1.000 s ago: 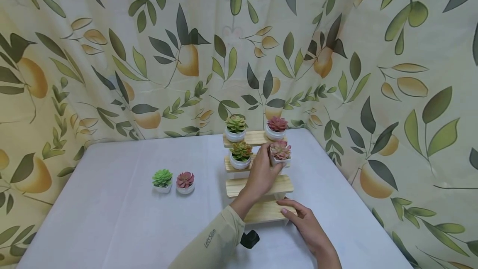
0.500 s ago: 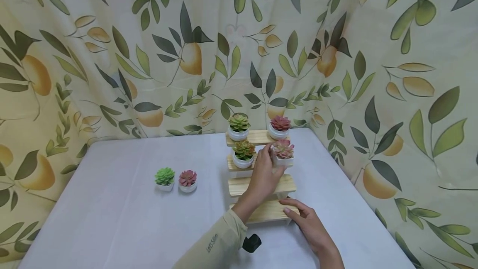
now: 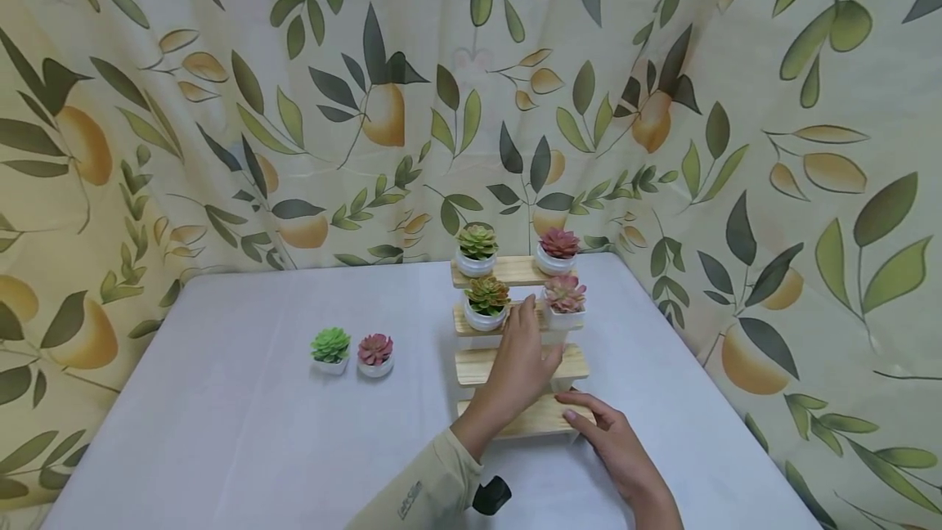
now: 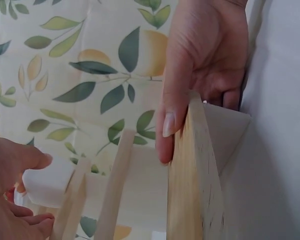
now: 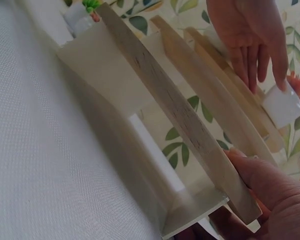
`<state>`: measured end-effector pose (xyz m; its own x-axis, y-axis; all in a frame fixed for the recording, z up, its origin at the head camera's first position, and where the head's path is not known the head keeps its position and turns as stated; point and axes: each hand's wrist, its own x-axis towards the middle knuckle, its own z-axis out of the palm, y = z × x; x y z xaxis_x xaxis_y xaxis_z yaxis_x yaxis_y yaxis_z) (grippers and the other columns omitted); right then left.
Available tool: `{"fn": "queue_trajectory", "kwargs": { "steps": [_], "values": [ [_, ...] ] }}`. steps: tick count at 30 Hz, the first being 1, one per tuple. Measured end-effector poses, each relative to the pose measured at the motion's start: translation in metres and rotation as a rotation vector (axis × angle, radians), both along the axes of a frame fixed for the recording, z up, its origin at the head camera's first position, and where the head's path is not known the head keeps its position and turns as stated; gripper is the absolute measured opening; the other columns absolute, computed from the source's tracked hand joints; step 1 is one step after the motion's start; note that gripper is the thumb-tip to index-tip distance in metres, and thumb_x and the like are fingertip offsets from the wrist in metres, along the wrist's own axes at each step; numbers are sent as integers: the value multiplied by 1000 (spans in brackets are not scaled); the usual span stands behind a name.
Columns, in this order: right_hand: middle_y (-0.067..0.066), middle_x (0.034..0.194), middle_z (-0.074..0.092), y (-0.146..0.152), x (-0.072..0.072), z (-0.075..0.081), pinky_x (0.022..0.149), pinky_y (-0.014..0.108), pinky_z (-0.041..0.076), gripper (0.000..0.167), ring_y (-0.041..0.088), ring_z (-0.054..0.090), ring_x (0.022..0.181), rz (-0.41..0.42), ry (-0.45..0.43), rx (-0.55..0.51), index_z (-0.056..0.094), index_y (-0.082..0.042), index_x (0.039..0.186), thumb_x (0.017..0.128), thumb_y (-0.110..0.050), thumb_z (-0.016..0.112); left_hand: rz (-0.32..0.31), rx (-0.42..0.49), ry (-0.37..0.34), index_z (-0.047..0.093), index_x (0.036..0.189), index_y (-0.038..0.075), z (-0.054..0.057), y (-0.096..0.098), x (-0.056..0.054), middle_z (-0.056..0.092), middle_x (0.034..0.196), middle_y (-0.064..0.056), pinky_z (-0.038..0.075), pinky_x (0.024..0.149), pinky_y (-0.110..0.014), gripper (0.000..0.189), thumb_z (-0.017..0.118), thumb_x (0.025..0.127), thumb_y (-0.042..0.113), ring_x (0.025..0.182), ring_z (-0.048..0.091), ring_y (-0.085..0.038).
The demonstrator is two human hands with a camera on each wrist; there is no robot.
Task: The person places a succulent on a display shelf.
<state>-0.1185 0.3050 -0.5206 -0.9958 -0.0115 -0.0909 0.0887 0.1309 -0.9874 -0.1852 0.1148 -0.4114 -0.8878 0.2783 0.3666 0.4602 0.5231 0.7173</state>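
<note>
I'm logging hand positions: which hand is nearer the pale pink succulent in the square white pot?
Left: the left hand is close beside the pale pink succulent; the right hand is farther, gripping the right end of the lowest shelf.

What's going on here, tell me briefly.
A person has both hands at a tiered wooden stand. The right hand grips the lowest step near its right end. The left hand, fingers extended, is beside the pale pink potted succulent on the second-highest step; I cannot tell whether they touch. Three other potted succulents stand on the upper two steps, and two more on the table to the left.
</note>
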Motion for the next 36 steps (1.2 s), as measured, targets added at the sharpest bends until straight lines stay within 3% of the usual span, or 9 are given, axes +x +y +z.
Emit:
{"fn": "queue_trajectory", "kwargs": {
  "steps": [8,15,22,30,36],
  "values": [
    [16,151,51,1,2,2,123,61,9,42,33,19,153,-22,-17,11,66,0,134,100,-23,72,-68,-85,-70,27,157,-6,5,-14,14,41,152,-22,39,116,-40,79,73,97,19,143,40,-30],
    [15,156,44,0,2,4,123,62,11,44,35,17,153,-19,-33,3,66,-1,135,99,-26,72,-167,-36,-154,33,158,2,15,-43,26,42,155,-14,46,110,-45,72,70,101,24,140,46,-27],
    [16,157,43,-2,1,4,122,62,10,44,36,16,154,-7,-33,-3,65,-1,136,99,-25,72,-200,-11,-112,41,155,4,22,-68,33,51,148,-11,52,102,-45,63,70,101,22,131,54,-27],
    [15,158,41,-3,1,3,123,56,16,45,34,17,153,-17,-43,-6,65,-1,136,98,-24,73,-256,134,-81,62,136,9,15,-90,27,65,125,-4,55,96,-32,37,71,100,13,114,63,-19],
    [16,159,40,-4,1,3,123,54,16,45,35,15,154,-23,-47,-4,65,-1,135,98,-25,73,-244,182,-45,69,121,10,8,-108,25,70,111,-6,58,85,-31,26,74,96,7,99,67,-18]
  ]
}}
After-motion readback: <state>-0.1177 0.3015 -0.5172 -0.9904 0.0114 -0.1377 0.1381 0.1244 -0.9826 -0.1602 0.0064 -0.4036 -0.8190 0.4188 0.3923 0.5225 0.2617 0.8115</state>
